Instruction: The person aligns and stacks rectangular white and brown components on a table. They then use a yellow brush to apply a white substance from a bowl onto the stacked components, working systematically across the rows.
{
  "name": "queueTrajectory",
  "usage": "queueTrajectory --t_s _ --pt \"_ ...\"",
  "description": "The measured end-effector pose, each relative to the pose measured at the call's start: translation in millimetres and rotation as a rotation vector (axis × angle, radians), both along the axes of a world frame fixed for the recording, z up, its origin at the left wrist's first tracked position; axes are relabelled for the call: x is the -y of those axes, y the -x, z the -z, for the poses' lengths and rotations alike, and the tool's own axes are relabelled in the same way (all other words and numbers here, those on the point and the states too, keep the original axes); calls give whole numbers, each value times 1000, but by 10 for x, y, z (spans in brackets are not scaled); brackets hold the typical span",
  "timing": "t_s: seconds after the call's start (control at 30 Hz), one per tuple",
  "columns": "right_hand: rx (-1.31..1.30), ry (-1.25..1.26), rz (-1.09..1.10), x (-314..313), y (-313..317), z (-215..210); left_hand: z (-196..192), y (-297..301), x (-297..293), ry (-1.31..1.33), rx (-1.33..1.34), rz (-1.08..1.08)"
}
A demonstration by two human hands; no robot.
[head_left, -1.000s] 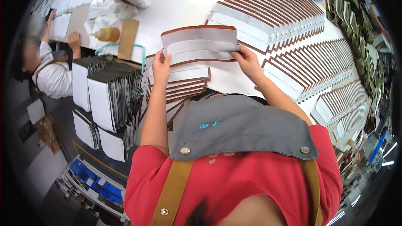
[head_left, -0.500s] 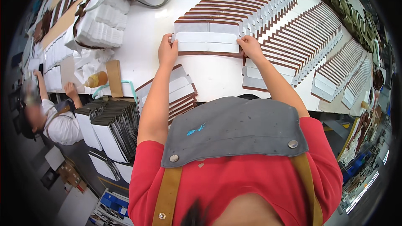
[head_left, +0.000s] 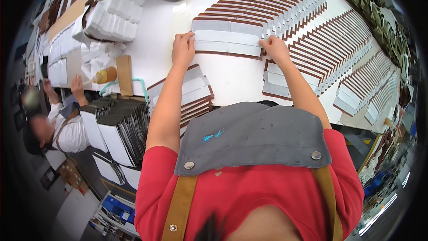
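Note:
A flat panel with a grey-white face and brown edges [head_left: 227, 41] lies at the near end of a long fanned row of similar panels [head_left: 267, 0] on the white table. My left hand [head_left: 183, 50] is closed at its left edge, thumb and fingers pinching the side. At the opposite edge, my right hand [head_left: 276, 49] has its thumb and fingertips closed on the corner area. Beneath my right forearm starts a second fanned row, with its front panel [head_left: 278, 80] showing. By my left forearm sits a small stack of the same panels [head_left: 194, 85].
Further fanned rows [head_left: 350, 96] continue rightward, with dark green pieces [head_left: 370, 9] behind. On the left are a white bundle [head_left: 113, 13], an amber bottle [head_left: 105, 75], a brown strip [head_left: 124, 76] and stacked black-and-white pieces [head_left: 120, 134]. Another person [head_left: 67, 129] works at the far left.
The whole view has shifted slightly. My hands remain at the panel's two ends, the left thumb drawn back from its face to the edge. The other person's hands have moved.

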State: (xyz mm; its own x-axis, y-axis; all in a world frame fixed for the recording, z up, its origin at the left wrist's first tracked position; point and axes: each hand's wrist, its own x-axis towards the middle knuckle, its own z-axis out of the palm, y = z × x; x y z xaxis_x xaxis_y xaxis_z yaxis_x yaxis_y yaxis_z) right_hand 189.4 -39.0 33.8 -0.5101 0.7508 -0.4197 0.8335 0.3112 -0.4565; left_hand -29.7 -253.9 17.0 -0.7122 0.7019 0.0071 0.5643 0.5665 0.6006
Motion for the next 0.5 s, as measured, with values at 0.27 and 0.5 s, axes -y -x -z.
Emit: queueTrajectory --t_s 0.27,0.5 --pt "-287 608 -324 991 82 249 31 -501 1434 -204 -107 -528" --pt "-192 1166 -23 1645 235 6 255 -2161 2613 -37 1033 -784"
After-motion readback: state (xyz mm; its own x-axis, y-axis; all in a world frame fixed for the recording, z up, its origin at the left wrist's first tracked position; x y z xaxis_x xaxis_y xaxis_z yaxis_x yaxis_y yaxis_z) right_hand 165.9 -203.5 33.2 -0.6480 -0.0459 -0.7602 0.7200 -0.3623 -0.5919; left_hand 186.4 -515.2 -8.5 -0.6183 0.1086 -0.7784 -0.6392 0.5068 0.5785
